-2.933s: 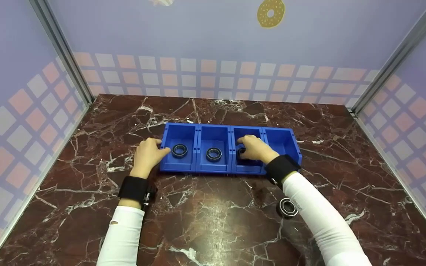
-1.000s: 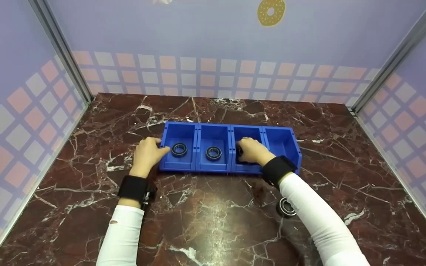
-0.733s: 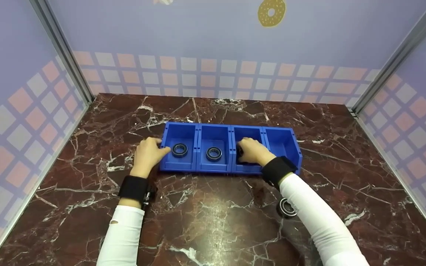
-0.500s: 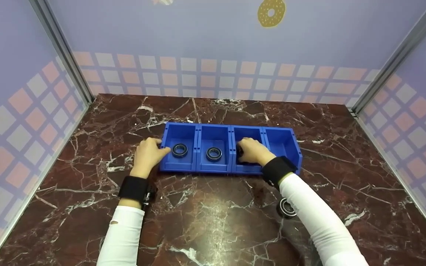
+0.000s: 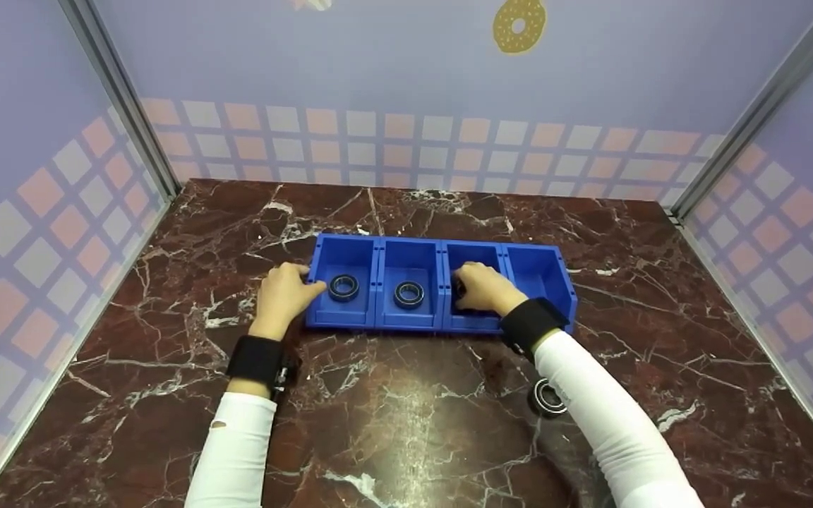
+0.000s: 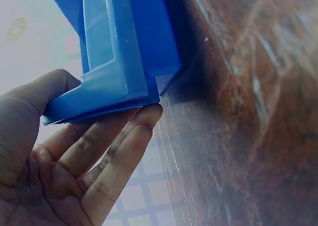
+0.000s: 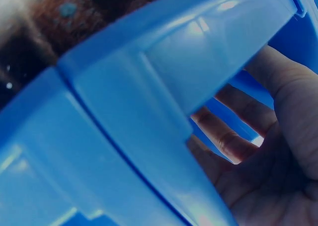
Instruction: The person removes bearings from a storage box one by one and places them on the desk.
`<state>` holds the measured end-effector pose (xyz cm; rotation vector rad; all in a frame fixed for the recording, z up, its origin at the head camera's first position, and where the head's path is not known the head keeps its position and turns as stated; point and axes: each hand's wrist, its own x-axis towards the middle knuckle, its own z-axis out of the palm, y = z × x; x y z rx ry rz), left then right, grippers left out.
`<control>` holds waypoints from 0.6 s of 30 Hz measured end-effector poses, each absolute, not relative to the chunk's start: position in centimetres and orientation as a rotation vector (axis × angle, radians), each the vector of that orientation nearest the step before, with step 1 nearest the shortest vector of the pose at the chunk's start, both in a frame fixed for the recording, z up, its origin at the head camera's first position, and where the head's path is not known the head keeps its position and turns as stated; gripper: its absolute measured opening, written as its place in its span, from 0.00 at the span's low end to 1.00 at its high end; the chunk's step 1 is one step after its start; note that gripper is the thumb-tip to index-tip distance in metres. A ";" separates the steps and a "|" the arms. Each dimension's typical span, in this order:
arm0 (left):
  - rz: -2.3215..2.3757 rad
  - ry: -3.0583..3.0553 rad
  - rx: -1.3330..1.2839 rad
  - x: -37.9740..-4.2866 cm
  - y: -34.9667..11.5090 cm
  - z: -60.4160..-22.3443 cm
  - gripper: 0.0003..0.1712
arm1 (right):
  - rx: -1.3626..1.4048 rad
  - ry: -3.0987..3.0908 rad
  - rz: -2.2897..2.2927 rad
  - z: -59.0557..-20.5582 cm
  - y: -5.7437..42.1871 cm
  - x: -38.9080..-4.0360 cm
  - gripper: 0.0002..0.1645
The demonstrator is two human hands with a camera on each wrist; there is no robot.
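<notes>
A row of joined blue bins stands on the marble-patterned table. My left hand grips the row's left side wall, with the thumb over the rim and the fingers along the outside; the left wrist view shows this wall close up. My right hand reaches down into the third bin and holds a dark ball bearing, mostly covered by the fingers. In the right wrist view the bin's wall hides the fingertips. One bearing lies in the first bin, another bearing in the second.
One more bearing lies on the table, partly behind the right sleeve. The fourth bin is at the right end of the row. Patterned panels enclose the back and both sides.
Since the oldest frame my right hand has shifted slightly left inside the third bin, its fingers closer around the bearing. In the last second both hands have stayed still.
</notes>
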<state>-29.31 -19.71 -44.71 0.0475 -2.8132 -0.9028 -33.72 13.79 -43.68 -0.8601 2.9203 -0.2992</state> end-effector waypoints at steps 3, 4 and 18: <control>-0.902 -2.826 0.050 -29.3 -19.7 -44.8 0.27 | -0.848 2.915 -0.302 -43.5 13.8 -33.7 0.10; -0.900 -2.830 0.050 -29.3 -19.7 -44.8 0.27 | -0.843 2.914 -0.301 -43.4 13.7 -33.7 0.10; -0.896 -2.822 0.042 -29.4 -19.7 -44.7 0.27 | -0.796 2.907 -0.292 -42.6 14.0 -34.0 0.18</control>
